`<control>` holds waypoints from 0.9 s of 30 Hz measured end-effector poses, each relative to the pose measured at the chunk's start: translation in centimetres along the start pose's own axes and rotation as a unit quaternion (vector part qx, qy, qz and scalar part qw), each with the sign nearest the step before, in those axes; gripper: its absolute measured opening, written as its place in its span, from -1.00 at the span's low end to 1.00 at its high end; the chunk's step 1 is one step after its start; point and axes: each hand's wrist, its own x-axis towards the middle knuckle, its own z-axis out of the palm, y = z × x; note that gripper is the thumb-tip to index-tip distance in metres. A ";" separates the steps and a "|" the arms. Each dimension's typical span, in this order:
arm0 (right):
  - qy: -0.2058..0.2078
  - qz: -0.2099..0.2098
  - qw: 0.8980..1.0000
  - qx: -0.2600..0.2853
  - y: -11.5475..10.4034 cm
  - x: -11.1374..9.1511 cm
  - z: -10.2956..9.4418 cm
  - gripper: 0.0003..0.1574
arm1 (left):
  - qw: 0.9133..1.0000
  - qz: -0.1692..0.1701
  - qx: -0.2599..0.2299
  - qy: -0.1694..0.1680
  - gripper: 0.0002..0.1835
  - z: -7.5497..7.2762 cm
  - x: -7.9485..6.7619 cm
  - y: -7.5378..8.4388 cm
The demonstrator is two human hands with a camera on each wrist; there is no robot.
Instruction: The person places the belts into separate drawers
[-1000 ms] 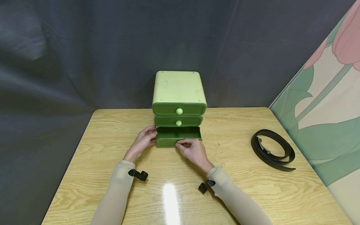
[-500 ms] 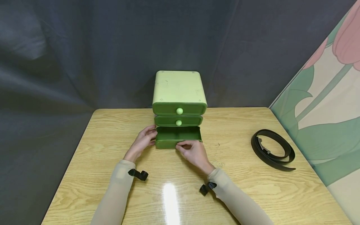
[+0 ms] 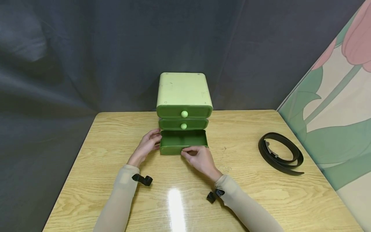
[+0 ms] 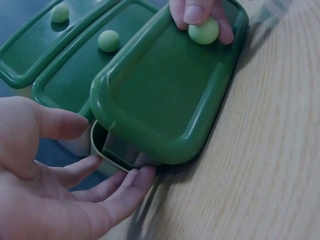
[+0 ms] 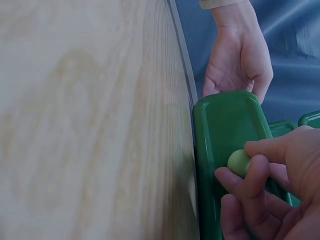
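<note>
A small cabinet [image 3: 184, 88] with a pale green top and dark green drawers stands at the back of the table. Its bottom drawer [image 3: 170, 150] is pulled out, and the visible inside of that drawer is bare. My right hand [image 3: 201, 158] pinches the round light green knob [image 5: 237, 162] on the bottom drawer's front. At the cabinet's lower left side, my left hand [image 3: 147, 145] rests its fingertips [image 4: 145, 176] against the pale casing edge, its fingers loosely spread. The upper two drawers, with knobs of the same kind, sit less far out.
A coiled black belt [image 3: 295, 154] with a metal buckle lies on the right of the wooden table [image 3: 95, 154]. Behind the cabinet hangs a dark curtain [image 3: 124, 58]. A flower-patterned panel [image 3: 347, 129] borders the right side.
The bottom drawer has slid slightly farther out toward me, with my right hand moving back on its knob. My left hand stays in place at the cabinet's side.
</note>
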 end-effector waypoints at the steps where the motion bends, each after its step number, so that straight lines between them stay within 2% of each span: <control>1: -0.001 0.000 1.000 0.000 0.0 -0.1 0.0 -0.90 | 1.000 -0.001 -0.001 0.001 -0.35 0.0 0.0 0.0; 27: -0.009 -0.016 1.000 -0.007 -0.2 -1.5 0.0 -0.90 | 1.000 0.000 -0.002 0.006 -0.36 0.0 0.0 0.0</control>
